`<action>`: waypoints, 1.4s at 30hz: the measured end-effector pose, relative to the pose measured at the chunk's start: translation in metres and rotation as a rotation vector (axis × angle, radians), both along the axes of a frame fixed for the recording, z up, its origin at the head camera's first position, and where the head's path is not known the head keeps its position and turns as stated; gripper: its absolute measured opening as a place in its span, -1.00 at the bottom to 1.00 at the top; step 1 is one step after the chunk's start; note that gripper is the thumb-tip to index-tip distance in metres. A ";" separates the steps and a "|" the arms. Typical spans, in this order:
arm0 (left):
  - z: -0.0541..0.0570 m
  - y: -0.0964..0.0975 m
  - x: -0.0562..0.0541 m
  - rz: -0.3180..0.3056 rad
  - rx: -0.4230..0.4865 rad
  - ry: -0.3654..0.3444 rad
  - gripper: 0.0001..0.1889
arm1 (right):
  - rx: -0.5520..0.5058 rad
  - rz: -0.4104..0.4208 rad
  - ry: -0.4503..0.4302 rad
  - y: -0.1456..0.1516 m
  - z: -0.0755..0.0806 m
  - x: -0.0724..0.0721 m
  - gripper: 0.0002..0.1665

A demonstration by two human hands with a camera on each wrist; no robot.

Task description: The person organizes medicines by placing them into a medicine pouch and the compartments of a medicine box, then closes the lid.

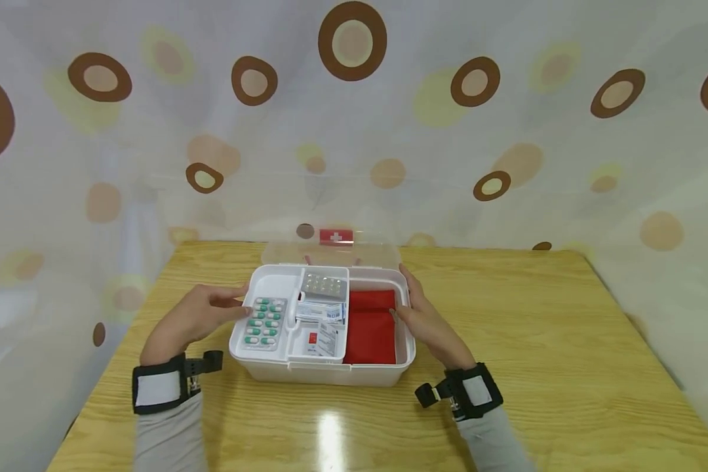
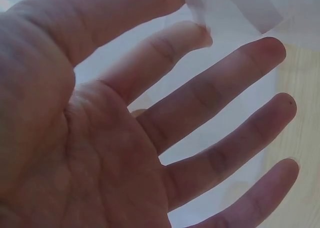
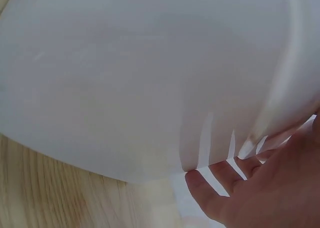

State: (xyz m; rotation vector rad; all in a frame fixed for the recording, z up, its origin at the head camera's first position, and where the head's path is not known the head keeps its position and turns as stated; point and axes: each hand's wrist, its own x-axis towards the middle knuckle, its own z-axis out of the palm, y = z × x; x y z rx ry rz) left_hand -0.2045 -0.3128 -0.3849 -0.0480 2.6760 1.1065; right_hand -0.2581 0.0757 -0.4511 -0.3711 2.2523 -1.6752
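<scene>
A white first-aid box (image 1: 330, 375) sits on the table, its clear lid (image 1: 377, 255) tipped back. Inside, a white divided tray (image 1: 271, 282) fills the left part. It holds a green-and-white capsule blister pack (image 1: 264, 324), a silver blister pack (image 1: 324, 285) and small medicine packets (image 1: 320, 311). Red pouches (image 1: 372, 334) lie on the right. My left hand (image 1: 203, 314) pinches the box's left rim between thumb and index finger; the other fingers (image 2: 215, 90) spread straight. My right hand (image 1: 427, 324) grips the right side, thumb over the rim and fingers along the outer wall.
The wooden table (image 1: 543, 341) extends on both sides of the box. A circle-patterned curtain (image 1: 354, 131) hangs behind and around it. Each wrist wears a black strap (image 1: 160, 385) with a small camera mount.
</scene>
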 end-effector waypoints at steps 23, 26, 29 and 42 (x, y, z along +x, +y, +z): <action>-0.001 0.058 -0.015 -0.184 0.054 0.108 -0.78 | 0.131 0.051 0.022 0.108 0.024 0.018 -0.18; -0.010 0.060 -0.018 -0.161 0.157 0.065 -0.72 | 0.108 0.065 -0.032 0.117 0.026 0.017 -0.17; -0.024 0.060 -0.023 -0.145 0.317 -0.017 -0.54 | 0.120 0.055 -0.075 0.121 0.026 0.017 -0.14; -0.055 0.050 -0.034 -0.273 0.572 -0.194 -0.18 | 0.085 0.138 -0.110 0.124 0.009 0.010 -0.18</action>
